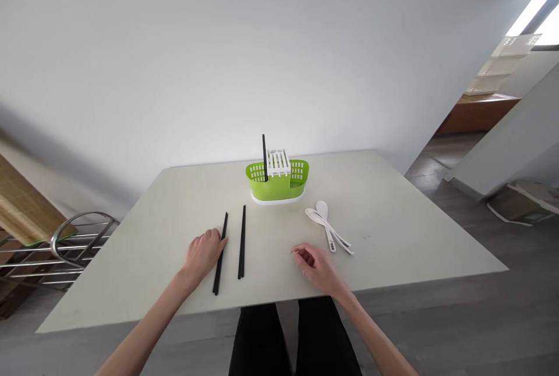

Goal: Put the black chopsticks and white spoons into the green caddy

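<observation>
My left hand (204,255) rests on the table with its fingers curled. Its thumb lies across a pair of black chopsticks (218,277) that stay flat on the surface. A second black pair of chopsticks (241,242) lies just to the right, untouched. My right hand (315,266) is loosely curled on the table, with nothing seen in it. Beside it, white spoons (328,227) lie crossed in a small pile. At the back stands a green cutlery basket (276,191) with a white slotted top (278,162); black chopsticks (264,155) stand upright in its left part.
The pale table (393,230) has its back edge along a white wall (271,61). A metal rack (78,242) stands off the left edge. To the right, a covered bin-like object (522,201) sits on the floor beside a wall.
</observation>
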Available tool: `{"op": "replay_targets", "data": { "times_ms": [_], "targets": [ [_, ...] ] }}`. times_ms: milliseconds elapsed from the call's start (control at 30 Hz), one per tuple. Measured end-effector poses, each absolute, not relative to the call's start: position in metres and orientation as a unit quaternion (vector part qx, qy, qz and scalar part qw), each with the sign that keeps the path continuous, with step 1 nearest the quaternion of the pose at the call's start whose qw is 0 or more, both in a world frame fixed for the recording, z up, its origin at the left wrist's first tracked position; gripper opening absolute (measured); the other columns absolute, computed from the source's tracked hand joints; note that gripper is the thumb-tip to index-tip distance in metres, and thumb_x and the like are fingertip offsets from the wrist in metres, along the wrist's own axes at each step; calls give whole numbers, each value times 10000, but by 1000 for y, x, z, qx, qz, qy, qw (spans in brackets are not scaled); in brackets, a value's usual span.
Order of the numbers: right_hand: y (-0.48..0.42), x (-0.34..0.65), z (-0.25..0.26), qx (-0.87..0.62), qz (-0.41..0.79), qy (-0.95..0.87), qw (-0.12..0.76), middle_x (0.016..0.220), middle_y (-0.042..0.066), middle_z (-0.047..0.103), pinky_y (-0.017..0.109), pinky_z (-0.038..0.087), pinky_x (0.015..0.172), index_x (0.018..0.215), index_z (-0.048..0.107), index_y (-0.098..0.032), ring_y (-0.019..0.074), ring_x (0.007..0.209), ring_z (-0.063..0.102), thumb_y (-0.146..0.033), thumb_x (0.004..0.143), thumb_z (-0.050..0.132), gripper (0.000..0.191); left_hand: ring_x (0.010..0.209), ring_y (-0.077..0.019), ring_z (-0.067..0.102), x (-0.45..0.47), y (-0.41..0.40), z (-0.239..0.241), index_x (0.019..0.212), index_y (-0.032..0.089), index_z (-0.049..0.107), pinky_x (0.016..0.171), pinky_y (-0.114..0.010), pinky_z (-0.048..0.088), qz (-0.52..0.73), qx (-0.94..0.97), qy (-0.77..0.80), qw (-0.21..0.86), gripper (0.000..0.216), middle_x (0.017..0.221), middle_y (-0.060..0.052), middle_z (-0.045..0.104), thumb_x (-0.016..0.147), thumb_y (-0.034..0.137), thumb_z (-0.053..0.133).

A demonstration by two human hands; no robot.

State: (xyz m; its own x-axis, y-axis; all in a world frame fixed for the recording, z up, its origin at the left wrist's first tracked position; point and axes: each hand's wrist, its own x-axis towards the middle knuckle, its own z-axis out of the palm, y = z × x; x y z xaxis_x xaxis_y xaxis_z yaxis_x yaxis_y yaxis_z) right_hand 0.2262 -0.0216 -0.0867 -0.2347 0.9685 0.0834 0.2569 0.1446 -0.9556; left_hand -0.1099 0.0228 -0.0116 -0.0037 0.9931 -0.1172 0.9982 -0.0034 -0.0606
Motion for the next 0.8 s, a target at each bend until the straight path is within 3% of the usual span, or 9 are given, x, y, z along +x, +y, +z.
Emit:
{"op": "replay_targets", "data": {
  "times_ms": [200,333,467,567,667,733,800],
  "targets": [
    [-22,227,-91,-470,447,-653,390,817,22,676,290,442,642,1066,719,-213,169,704,570,-478,1021,541,322,966,-372,733,-121,31,2,873,132,703,810,-445,505,-140,685,715,-8,257,909,-218,739,868,63,456],
    [-22,228,-93,-470,445,-653,392,815,21,673,287,438,635,1064,718,-205,166,698,571,-491,1018,541,339,924,-374,739,-127,37,8,722,174,677,798,-454,519,-119,689,715,-4,191,831,-197,729,818,104,527],
    [-21,229,-94,-467,446,-653,394,813,23,677,292,447,637,1061,724,-205,166,697,573,-510,1015,541,359,870,-357,754,-129,38,27,685,222,680,776,-440,540,-79,701,709,-3,224,798,-153,740,866,226,548],
    [-21,223,-90,-467,464,-640,397,836,30,688,301,471,645,1081,720,-208,167,699,584,-554,1007,546,395,822,-308,770,-115,34,47,771,263,732,746,-387,565,90,711,691,94,236,804,-81,779,901,421,615],
    [-26,206,-73,-421,514,-621,415,1058,78,724,322,538,749,1224,676,-217,196,885,668,-589,1001,570,446,816,-283,793,-83,27,57,892,263,782,786,-381,619,283,660,637,282,329,854,-46,814,833,582,727],
    [-32,192,-58,-356,575,-610,414,1196,98,708,345,557,854,1336,623,-232,212,1034,682,-591,1022,553,483,832,-284,802,-58,23,55,933,233,794,845,-410,649,361,604,595,387,413,900,-63,824,782,618,784],
    [-37,179,-44,-299,638,-584,403,1167,93,713,354,558,868,1365,605,-227,203,1008,699,-605,1051,495,504,860,-285,803,-37,20,47,932,210,795,897,-442,661,408,560,564,449,449,929,-80,827,752,621,821]
  ]
}}
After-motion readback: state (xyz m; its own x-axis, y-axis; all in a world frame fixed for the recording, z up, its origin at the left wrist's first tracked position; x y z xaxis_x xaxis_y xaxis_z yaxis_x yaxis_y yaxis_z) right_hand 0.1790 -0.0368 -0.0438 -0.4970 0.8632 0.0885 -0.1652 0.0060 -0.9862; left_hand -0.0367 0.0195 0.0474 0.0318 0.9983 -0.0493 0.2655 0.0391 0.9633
